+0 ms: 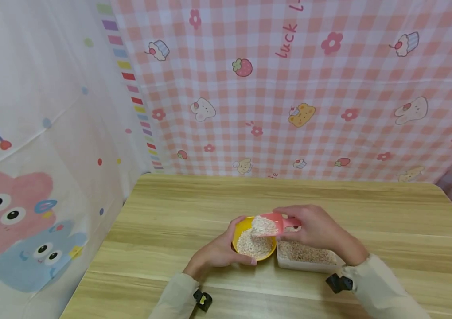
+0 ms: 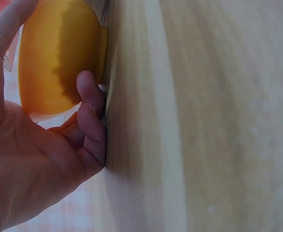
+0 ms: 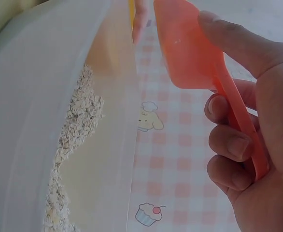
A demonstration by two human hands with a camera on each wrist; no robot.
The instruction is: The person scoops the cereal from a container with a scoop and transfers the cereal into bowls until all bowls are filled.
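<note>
A yellow bowl [image 1: 269,256] with oats [image 1: 251,245] inside sits on the wooden table. My left hand [image 1: 220,248] holds its left side, thumb along the near rim; in the left wrist view, curled fingers [image 2: 91,118] lie by the foot of the bowl [image 2: 59,58]. My right hand [image 1: 315,226] grips the handle of a pink scoop [image 1: 277,223], which is heaped with oats and tilted over the bowl. In the right wrist view, the fingers wrap the scoop's handle [image 3: 238,108] while the thumb lies against its back.
Right beside the bowl, under my right hand, stands a translucent rectangular container [image 1: 307,266] of oats [image 1: 309,253]. The wooden table [image 1: 178,204] ends at a pink checked cloth [image 1: 226,97] behind and a white patterned cloth [image 1: 62,146] on the left.
</note>
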